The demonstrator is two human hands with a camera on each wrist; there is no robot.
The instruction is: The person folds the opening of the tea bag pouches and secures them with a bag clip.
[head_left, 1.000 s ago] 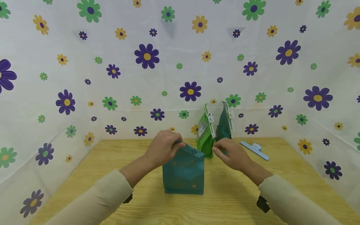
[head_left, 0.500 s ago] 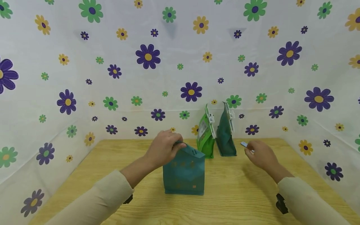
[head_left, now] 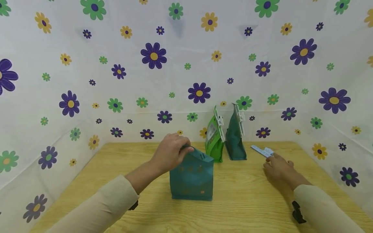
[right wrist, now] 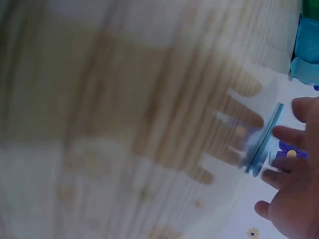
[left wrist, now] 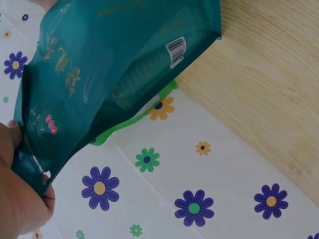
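Observation:
A teal pouch bag [head_left: 192, 181] stands upright on the table, its top edge folded over. My left hand [head_left: 172, 152] pinches that top at its left corner, with the thumb [left wrist: 48, 201] against the film in the left wrist view. At the right, my right hand [head_left: 280, 168] reaches low over the table with its fingers spread. Its fingertips are at the near end of a light-blue bag sealing clip [head_left: 261, 151]. In the right wrist view the clip [right wrist: 264, 142] lies close to the fingers; whether they touch it I cannot tell.
Behind the teal bag stand a green pouch bag [head_left: 214, 142] and a second, dark teal pouch bag [head_left: 235, 139], each with a white clip along its top. A wooden table [head_left: 122, 181] bears everything. Flower-printed white sheeting [head_left: 128, 90] encloses the back and sides.
My right hand has moved right, from beside the green bag to the light-blue clip, and its fingers have spread. My left hand still holds the teal bag in place.

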